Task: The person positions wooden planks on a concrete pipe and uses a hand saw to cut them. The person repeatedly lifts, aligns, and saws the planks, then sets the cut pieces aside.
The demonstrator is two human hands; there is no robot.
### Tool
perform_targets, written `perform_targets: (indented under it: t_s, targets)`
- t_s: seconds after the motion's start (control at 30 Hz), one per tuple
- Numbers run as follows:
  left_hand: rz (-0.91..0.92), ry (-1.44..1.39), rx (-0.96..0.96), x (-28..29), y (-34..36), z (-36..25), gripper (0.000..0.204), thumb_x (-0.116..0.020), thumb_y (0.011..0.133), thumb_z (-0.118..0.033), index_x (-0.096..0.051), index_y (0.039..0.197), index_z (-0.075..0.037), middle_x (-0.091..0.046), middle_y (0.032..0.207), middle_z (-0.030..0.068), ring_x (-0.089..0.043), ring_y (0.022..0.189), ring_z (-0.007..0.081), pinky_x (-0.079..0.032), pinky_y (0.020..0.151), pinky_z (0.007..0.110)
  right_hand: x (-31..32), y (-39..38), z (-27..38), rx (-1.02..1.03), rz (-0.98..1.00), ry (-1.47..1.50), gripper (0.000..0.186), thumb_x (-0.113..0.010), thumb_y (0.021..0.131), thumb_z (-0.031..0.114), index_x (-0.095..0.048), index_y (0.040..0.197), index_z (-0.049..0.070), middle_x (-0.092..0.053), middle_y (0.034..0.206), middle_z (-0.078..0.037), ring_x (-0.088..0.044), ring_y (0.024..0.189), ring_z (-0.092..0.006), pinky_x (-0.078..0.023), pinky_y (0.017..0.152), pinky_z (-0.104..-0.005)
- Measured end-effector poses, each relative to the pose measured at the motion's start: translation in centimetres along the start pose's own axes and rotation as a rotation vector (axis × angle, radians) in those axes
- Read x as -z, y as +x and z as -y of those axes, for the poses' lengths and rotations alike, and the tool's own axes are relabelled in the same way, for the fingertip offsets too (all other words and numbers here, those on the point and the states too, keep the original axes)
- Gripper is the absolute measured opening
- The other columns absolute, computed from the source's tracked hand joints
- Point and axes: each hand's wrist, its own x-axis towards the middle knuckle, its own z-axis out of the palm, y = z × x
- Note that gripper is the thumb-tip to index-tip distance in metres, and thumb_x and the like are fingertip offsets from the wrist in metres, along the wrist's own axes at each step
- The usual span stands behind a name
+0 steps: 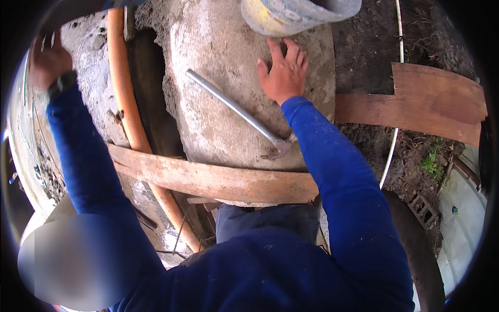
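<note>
My right hand (286, 70) lies palm down with spread fingers on a rough concrete slab (218, 140). Its fingertips come close to the base of a grey, stained bucket (280, 18); whether they touch it I cannot tell. On the slab, left of that hand, rests a claw hammer (234, 106) with a metal handle, its head toward me. At the far upper left my left hand (49, 65) is raised, a dark band at its wrist. Its fingers are dim and partly lost against a dark shape (78, 14) there.
A wooden plank (218, 179) crosses in front of my body. An orange pipe (119, 78) runs beside a deep gap left of the slab. Rightward lie a brown board (416, 104), a thin white pipe (391, 156), soil and a hollow block (422, 210).
</note>
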Motion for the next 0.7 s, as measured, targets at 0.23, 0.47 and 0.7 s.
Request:
perform_targets:
  t_s: [0.23, 0.47, 0.7]
  targets:
    - [-0.017, -0.524, 0.554, 16.8, -17.1, -9.9, 0.032, -0.056, 0.106, -0.013, -0.063, 0.13, 0.006, -0.068, 0.13, 0.0174, -0.065, 0.118, 0.0263, -0.052, 0.107, 0.038, -1.5, -0.4, -0.6, 0.049, -0.131, 0.028, 0.059, -0.065, 0.094, 0.046, -0.06, 0.145, 0.016, -0.045, 0.149, -0.019, -0.038, 0.141, -0.0404, -0.023, 0.123, -0.0596]
    - [0.199, -0.46, 0.963, 16.5, -36.4, -23.1, 0.036, -0.056, 0.106, -0.016, -0.062, 0.138, 0.001, -0.067, 0.131, 0.0118, -0.064, 0.118, 0.0221, -0.051, 0.102, 0.041, 11.1, -9.9, 3.9, 0.182, 0.159, 0.647, 0.035, -0.066, 0.1, 0.032, -0.069, 0.124, 0.007, -0.063, 0.133, -0.017, -0.058, 0.126, -0.0296, -0.046, 0.109, -0.047]
    - [0.161, -0.579, 1.222, 14.4, -46.0, -28.0, 0.032, -0.061, 0.104, -0.018, -0.063, 0.131, 0.0, -0.069, 0.123, 0.0097, -0.066, 0.109, 0.0222, -0.052, 0.095, 0.04, 25.3, -35.0, 2.6, 0.333, 0.236, 0.693, 0.033, -0.07, 0.093, 0.031, -0.068, 0.105, 0.001, -0.064, 0.105, -0.014, -0.064, 0.099, -0.0361, -0.051, 0.085, -0.0479]
